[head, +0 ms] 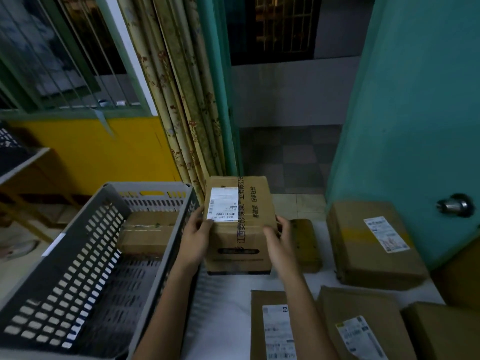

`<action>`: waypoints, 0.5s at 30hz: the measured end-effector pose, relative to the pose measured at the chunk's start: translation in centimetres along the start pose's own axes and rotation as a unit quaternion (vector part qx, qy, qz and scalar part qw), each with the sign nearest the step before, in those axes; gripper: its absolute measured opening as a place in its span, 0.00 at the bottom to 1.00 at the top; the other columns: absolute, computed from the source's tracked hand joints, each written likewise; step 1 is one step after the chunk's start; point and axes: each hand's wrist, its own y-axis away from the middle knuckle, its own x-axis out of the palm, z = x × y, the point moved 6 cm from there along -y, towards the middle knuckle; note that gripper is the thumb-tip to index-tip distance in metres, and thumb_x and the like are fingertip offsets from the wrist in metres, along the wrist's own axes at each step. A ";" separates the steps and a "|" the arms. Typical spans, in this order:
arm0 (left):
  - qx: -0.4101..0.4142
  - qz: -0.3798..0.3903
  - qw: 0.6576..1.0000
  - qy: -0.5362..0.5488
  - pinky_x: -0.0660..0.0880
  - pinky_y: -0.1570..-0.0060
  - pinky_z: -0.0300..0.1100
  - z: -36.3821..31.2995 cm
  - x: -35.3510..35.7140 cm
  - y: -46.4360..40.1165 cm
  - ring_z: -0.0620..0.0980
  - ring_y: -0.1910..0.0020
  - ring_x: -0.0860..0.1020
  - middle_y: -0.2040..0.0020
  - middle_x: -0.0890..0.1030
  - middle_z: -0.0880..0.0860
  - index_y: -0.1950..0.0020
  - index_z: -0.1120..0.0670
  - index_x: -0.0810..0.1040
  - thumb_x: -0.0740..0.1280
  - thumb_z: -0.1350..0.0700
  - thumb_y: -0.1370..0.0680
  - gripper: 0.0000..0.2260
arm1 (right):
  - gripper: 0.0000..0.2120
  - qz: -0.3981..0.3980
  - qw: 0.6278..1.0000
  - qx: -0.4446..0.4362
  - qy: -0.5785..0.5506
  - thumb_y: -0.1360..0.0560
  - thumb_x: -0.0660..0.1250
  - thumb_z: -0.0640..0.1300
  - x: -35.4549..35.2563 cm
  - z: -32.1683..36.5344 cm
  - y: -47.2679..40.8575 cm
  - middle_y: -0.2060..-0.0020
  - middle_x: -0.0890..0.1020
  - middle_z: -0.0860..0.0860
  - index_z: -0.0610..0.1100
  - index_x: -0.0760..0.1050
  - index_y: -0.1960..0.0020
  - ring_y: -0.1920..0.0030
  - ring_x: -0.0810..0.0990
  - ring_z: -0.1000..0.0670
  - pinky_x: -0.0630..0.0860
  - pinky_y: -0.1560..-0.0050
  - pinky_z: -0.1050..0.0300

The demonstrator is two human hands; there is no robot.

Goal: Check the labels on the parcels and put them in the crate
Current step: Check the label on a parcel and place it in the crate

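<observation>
Held up between both hands: a brown cardboard parcel (239,224) with black printed characters, raised just right of the grey slotted plastic crate (85,258), above the white worktop (220,320). Left hand (196,237) clasped on the parcel's left side, thumb lying on the lower edge of the white shipping label (223,203) stuck to the top face. Right hand (280,242) wrapped around the right side, fingers curled over the edge. Label turned up toward the camera, barcode visible, print too small to read.

Inside the crate, at its far end, a flat brown taped cardboard box (148,235) lying on the floor of the crate. To the right on the worktop, more parcels: a small brown box (307,245) partly hidden behind the right hand, a large brown box with a yellow tape band and white label (374,245) near the teal door (415,113), a flat brown labelled packet (272,326) at the lower edge under the right forearm, a tilted brown labelled packet (355,323) just beside it, and a plain brown box (446,331) at the lower right corner. Behind, a yellow wall, barred window and patterned curtain (181,100).
</observation>
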 end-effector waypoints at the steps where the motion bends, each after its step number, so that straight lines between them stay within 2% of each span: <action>1: -0.010 0.003 1.000 -0.009 0.69 0.28 0.53 1.0 -0.1 -1.0 0.51 0.30 0.71 0.29 0.73 0.49 0.21 0.49 0.65 0.63 0.53 0.15 0.22 | 0.17 0.000 1.000 0.009 0.019 0.17 0.63 0.46 0.3 -0.6 -0.5 0.48 0.75 0.63 0.56 0.62 0.32 0.49 0.75 0.62 0.71 0.57 0.65; 3: -0.026 0.020 0.999 -0.031 0.68 0.27 0.57 3.0 -0.3 -2.7 0.54 0.28 0.71 0.26 0.72 0.52 0.21 0.48 0.64 0.63 0.53 0.15 0.23 | 0.18 -0.004 0.998 0.028 0.051 0.18 0.64 0.46 1.1 -2.1 -1.6 0.46 0.77 0.60 0.56 0.62 0.32 0.49 0.76 0.60 0.73 0.56 0.63; 6: -0.041 0.054 0.997 -0.039 0.70 0.28 0.57 5.4 -0.1 -4.5 0.54 0.29 0.72 0.28 0.73 0.52 0.21 0.48 0.64 0.63 0.53 0.15 0.22 | 0.19 -0.012 0.996 0.060 0.062 0.18 0.64 0.46 2.2 -4.4 -3.3 0.43 0.79 0.55 0.55 0.63 0.30 0.48 0.78 0.57 0.76 0.52 0.57; 10: -0.065 0.094 0.993 -0.027 0.72 0.31 0.58 7.7 0.8 -6.6 0.56 0.31 0.74 0.29 0.74 0.54 0.26 0.48 0.65 0.65 0.53 0.16 0.20 | 0.22 -0.027 0.993 0.092 0.066 0.20 0.65 0.42 2.8 -6.8 -5.3 0.45 0.78 0.56 0.51 0.64 0.29 0.48 0.77 0.58 0.74 0.52 0.58; 13: -0.064 0.109 0.992 -0.024 0.71 0.31 0.61 9.6 1.9 -8.1 0.55 0.31 0.75 0.30 0.75 0.53 0.31 0.44 0.64 0.67 0.48 0.20 0.20 | 0.22 -0.030 0.990 0.126 0.057 0.22 0.67 0.39 2.8 -8.4 -6.9 0.44 0.78 0.52 0.50 0.64 0.32 0.44 0.78 0.51 0.74 0.47 0.56; 15: -0.066 0.122 0.990 -0.019 0.70 0.29 0.60 10.7 2.6 -9.0 0.55 0.30 0.73 0.29 0.74 0.54 0.31 0.44 0.62 0.67 0.51 0.18 0.19 | 0.22 -0.032 0.988 0.138 0.054 0.22 0.66 0.38 2.8 -9.6 -7.9 0.43 0.79 0.51 0.50 0.64 0.32 0.43 0.77 0.50 0.74 0.48 0.56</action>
